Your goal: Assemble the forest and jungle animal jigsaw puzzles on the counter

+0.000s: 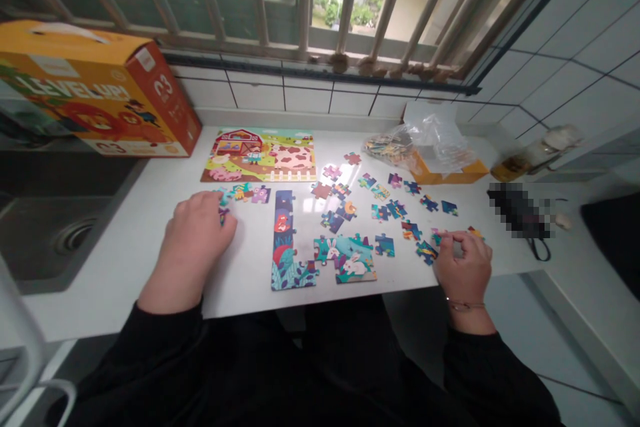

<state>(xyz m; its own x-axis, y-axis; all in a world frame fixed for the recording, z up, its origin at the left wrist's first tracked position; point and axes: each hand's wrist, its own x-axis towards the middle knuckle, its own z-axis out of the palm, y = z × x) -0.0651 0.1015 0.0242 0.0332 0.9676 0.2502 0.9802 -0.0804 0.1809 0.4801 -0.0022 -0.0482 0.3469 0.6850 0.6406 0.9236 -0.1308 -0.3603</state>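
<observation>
At the left of the white counter, my left hand [197,237] is curled, with a small purple puzzle piece [223,216] between thumb and fingers. Just beyond it lies a short row of joined pieces [243,193]. On the right, my right hand [465,263] is closed, its thumb and forefinger at a teal puzzle piece [437,236] that they partly cover. Between the hands lies an L-shaped joined strip [283,240] with a red figure and leaves. Beside it, a joined section with white rabbits [355,265] lies apart. Several loose pieces [397,208] are scattered beyond.
A finished farm puzzle [260,155] lies toward the wall. An orange box [100,90] stands at the left by the sink [65,233]. At the back right are a plastic bag of pieces [393,147], an open orange tray [445,173] and a jar [520,163].
</observation>
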